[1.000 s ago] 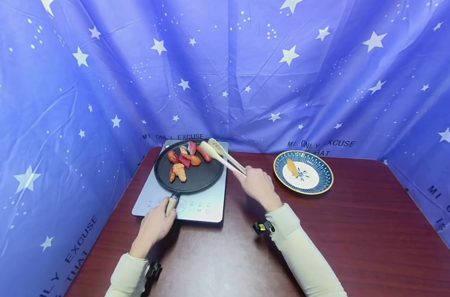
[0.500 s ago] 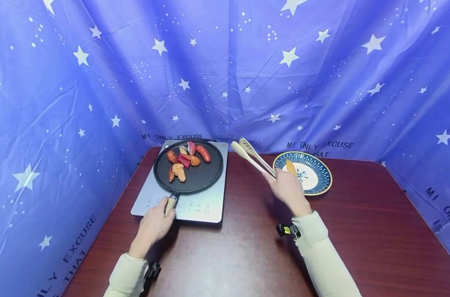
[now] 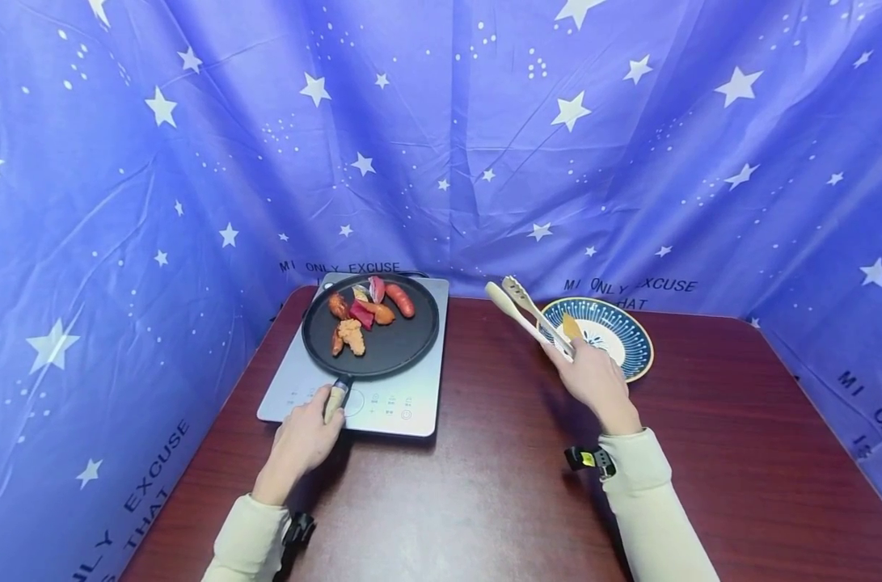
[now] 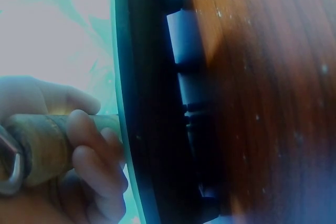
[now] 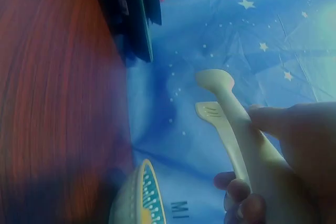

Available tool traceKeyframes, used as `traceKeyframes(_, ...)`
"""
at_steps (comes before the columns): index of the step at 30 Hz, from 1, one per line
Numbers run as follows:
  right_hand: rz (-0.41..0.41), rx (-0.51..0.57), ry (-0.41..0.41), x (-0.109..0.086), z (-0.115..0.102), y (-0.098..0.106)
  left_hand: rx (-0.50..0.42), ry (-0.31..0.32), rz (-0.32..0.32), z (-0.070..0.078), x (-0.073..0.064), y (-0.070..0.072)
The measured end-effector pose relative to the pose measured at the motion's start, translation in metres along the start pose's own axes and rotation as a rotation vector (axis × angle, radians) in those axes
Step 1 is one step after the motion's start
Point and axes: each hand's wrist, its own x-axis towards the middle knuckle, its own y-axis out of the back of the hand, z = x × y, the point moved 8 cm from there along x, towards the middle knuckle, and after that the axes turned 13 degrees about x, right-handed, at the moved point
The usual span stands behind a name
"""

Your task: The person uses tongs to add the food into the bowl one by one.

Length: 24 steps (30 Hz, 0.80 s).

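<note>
My left hand [image 3: 305, 436] grips the wooden handle [image 4: 44, 148] of a black frying pan [image 3: 404, 343]. In the pan lie a red sausage [image 3: 400, 300], a crumbly fried piece [image 3: 352, 336] and several other food pieces. My right hand [image 3: 593, 380] holds a pair of cream-tipped tongs [image 5: 233, 124], raised over the near left side of a blue-patterned plate [image 3: 635, 331]. The tongs' tips stand a little apart with nothing between them. On the plate is a yellow-brown flat piece [image 3: 571, 327], partly hidden behind the right hand in the head view.
The pan sits on a silver induction cooktop [image 3: 422, 408] at the left of the dark red wooden table [image 3: 484, 501]. A blue star-patterned curtain [image 3: 426, 105] closes off the back and both sides, close behind the cooktop and plate.
My right hand has carried the empty tongs from over the pan's right edge rightward to the plate. The left hand stays on the pan handle, and the food has not visibly shifted.
</note>
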Motion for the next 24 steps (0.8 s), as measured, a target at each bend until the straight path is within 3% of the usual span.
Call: traceKeyframes(24,-0.033,-0.057,-0.176,-0.009,0.071,0.037,-0.006,0.005,-0.010,0.001,0.000,0.001)
